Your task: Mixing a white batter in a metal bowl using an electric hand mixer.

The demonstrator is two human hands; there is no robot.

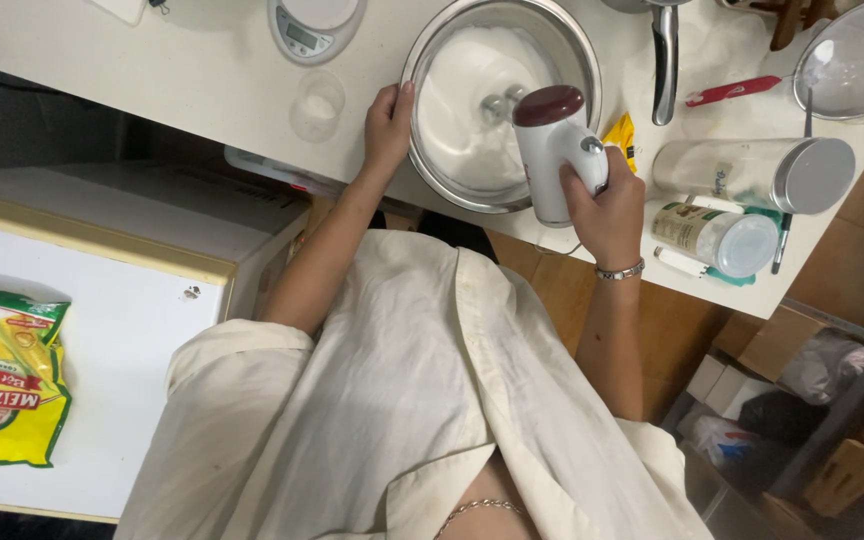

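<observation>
A steel mixing bowl (434,165) sits on the white counter, holding white whipped foam (462,110). My left hand (389,125) rests on the bowl's left rim, fingers curled against it. My right hand (607,200) grips a white hand mixer (552,150) with a dark red top. Its beaters (500,103) dip into the foam near the bowl's middle.
A digital kitchen scale (314,25) and a small clear cup (318,103) stand left of the bowl. Right of it lie a clear tall jar (752,172), a lidded tin (717,238), a red-handled tool (732,92) and a sieve (852,60). A yellow-green bag (7,380) lies on a lower white surface.
</observation>
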